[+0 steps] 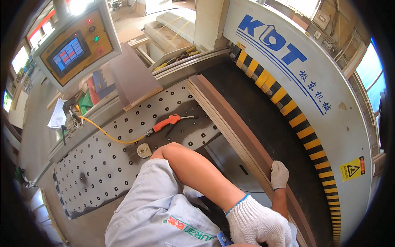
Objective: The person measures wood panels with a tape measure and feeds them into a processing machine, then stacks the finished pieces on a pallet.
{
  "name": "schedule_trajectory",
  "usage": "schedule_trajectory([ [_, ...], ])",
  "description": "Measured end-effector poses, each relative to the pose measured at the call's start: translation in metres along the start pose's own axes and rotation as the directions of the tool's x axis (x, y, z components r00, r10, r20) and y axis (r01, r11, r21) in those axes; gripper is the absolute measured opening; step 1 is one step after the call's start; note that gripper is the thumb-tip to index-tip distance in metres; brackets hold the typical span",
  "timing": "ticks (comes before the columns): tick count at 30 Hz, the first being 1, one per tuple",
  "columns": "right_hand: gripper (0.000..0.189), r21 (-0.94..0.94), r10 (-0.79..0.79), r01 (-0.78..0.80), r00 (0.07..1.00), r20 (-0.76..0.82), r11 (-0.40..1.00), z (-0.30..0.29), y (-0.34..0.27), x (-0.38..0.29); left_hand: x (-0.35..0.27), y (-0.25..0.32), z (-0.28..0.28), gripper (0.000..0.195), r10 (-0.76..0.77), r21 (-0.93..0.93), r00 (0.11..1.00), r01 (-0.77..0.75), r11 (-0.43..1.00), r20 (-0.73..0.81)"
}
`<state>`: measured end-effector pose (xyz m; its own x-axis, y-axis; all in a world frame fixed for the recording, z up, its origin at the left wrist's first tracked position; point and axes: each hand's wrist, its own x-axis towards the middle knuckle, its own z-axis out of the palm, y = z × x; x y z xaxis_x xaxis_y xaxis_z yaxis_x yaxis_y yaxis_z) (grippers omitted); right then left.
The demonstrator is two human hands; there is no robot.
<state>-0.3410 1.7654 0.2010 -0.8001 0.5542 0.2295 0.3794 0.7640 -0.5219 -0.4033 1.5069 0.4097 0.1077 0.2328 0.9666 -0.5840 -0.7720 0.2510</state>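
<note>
Long brown-faced plywood strips point(228, 119), stacked with pale layered edges showing, lie slantwise along the machine's black bed. My right hand point(279, 174), in a white knit glove, is closed at the outer edge of the stack. Across my body reaches my left forearm, bare below the grey sleeve. My left hand point(259, 222), also gloved, is low in the picture beside the strips; its fingers point away and whatever they hold is hidden. An orange air blow gun point(166, 122) on a yellow hose and a tape measure point(144, 150) rest on the perforated metal table point(105, 176).
A KDT machine housing point(333, 92) with yellow-black striped curtain flaps point(288, 105) curves along the right. At upper left hangs a control panel point(78, 46) with a lit screen. A wide brown board point(132, 74) overhangs the table's back edge, near a tool tray point(177, 58).
</note>
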Motion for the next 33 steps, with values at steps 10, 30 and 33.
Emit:
schedule_trajectory([
  [10,0.034,0.233,0.164,-0.225,0.953,0.256,0.946,-0.022,-0.012,0.016,0.050,-0.023,-0.003,0.034,-0.263,0.476,0.932,0.118,0.871,0.250],
  [30,0.100,-0.468,0.392,-0.277,0.905,0.167,0.839,-0.008,0.184,0.268,0.011,-0.005,-0.073,0.019,-0.516,0.870,0.793,0.465,0.166,-0.325],
  [33,0.098,-0.357,0.364,-0.275,0.908,0.210,0.893,0.011,0.261,0.301,-0.010,-0.010,-0.064,0.023,-0.563,0.652,0.665,0.709,0.268,-0.491],
])
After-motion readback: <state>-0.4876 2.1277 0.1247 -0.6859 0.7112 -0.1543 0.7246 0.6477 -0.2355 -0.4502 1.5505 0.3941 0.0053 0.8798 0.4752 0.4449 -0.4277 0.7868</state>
